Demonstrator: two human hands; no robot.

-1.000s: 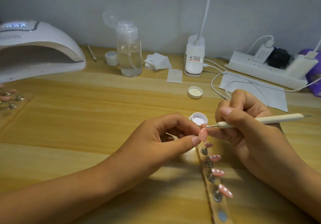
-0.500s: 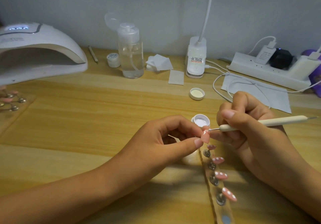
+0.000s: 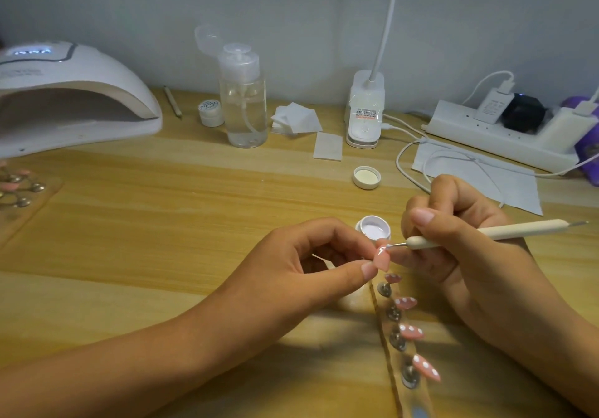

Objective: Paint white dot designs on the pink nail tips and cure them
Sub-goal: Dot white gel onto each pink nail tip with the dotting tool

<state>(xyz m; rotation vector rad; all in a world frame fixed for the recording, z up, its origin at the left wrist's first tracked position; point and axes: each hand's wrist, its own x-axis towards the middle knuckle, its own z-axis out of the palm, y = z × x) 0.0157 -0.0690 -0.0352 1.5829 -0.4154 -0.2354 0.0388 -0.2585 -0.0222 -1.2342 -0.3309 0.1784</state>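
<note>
Now that the tool (image 3: 486, 234), pinched in the right hand (image 3: 453, 246), has come to touch the pink tip (image 3: 382, 259) pinched by the left hand (image 3: 301, 265) at frame centre, a white dot seems to land; curing remains.

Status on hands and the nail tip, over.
Left hand pinches pink nail tip. Right hand grips dotting tool, point on that tip. Open white pot just behind; nothing blocking.

text: none legible | jar lid (image 3: 210, 106): script blurred | lamp base label (image 3: 365, 113): print too small
</note>
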